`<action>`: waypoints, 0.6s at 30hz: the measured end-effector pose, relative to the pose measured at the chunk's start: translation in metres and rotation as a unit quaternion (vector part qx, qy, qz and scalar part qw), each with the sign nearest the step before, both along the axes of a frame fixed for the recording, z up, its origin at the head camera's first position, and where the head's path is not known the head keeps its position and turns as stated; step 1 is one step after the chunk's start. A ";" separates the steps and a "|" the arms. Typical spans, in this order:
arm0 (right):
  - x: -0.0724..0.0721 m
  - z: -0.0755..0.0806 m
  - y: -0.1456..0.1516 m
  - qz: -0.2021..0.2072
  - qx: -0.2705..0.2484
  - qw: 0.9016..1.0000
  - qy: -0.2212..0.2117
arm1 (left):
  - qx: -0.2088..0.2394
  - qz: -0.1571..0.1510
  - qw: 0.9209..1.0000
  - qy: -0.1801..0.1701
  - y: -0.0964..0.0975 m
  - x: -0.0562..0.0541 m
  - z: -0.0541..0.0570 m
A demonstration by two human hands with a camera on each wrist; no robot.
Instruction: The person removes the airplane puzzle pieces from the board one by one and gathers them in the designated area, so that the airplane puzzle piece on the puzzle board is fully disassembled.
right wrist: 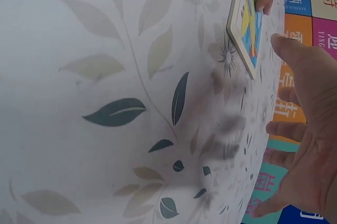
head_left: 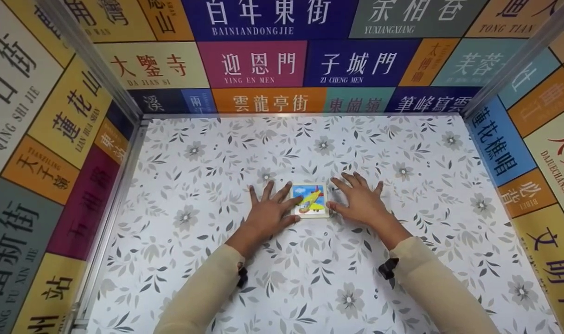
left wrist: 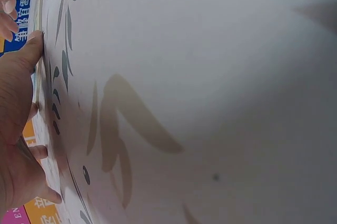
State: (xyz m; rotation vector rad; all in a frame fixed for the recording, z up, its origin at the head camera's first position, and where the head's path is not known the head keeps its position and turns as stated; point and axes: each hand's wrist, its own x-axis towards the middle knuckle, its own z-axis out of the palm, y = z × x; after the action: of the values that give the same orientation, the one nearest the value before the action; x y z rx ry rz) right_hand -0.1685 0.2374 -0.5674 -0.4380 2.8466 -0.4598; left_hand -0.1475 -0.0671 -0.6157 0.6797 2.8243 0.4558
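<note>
A small square picture card [head_left: 312, 200] with a yellow aeroplane on blue lies flat in the middle of the floral tabletop [head_left: 217, 153]. My left hand [head_left: 269, 209] lies flat to its left, fingers spread; the index finger and thumb touch the card's left edge. My right hand [head_left: 359, 198] is spread flat just right of the card, its thumb at the card's right edge. In the right wrist view the card [right wrist: 246, 21] shows edge-on beyond my right hand [right wrist: 308, 129], which hovers slightly off the table. The left wrist view shows my left hand [left wrist: 18, 113] pressed on the cloth.
Walls covered in coloured street-name panels [head_left: 263, 62] enclose the table on the left, back and right, with metal frame posts [head_left: 110, 74] at the corners. The leaf-patterned cloth spreads all around the card.
</note>
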 end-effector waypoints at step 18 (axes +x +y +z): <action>-0.004 -0.015 -0.033 0.076 -0.078 0.994 0.028 | 0.048 -0.048 0.998 -0.018 -0.001 -0.004 -0.002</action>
State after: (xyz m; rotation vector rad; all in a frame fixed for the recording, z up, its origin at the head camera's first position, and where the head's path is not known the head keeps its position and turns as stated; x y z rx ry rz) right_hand -0.1726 0.2039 -0.5820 -0.7021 2.8130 -0.6512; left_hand -0.1517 -0.0685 -0.6175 0.8137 2.7358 0.5838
